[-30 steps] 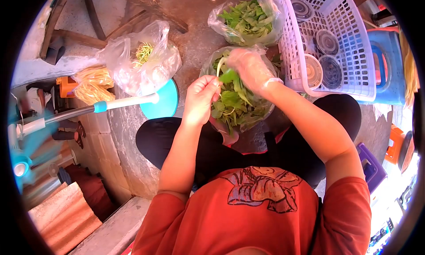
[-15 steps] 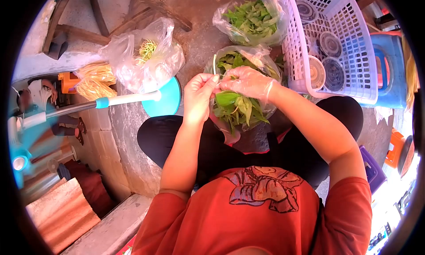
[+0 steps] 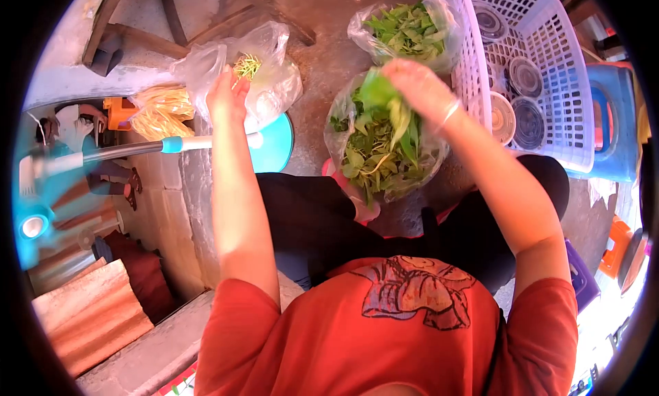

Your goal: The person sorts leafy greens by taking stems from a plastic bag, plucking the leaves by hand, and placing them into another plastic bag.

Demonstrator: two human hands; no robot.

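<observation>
Blurred greens [image 3: 379, 92] over heaped leaves [image 3: 376, 168]

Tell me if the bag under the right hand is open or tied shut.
Open. The bag spreads wide at the top, and leaves lie exposed in it beneath the right hand.

Leaves [image 3: 364, 159] green; basket [image 3: 473, 59] pale lilac, latticed; shirt [image 3: 316, 334] red, multicoloured print; trousers [image 3: 305, 207] black; disc [image 3: 276, 147] turquoise.

Green leaves [image 3: 377, 91] in the right fingers [image 3: 399, 69]
</observation>
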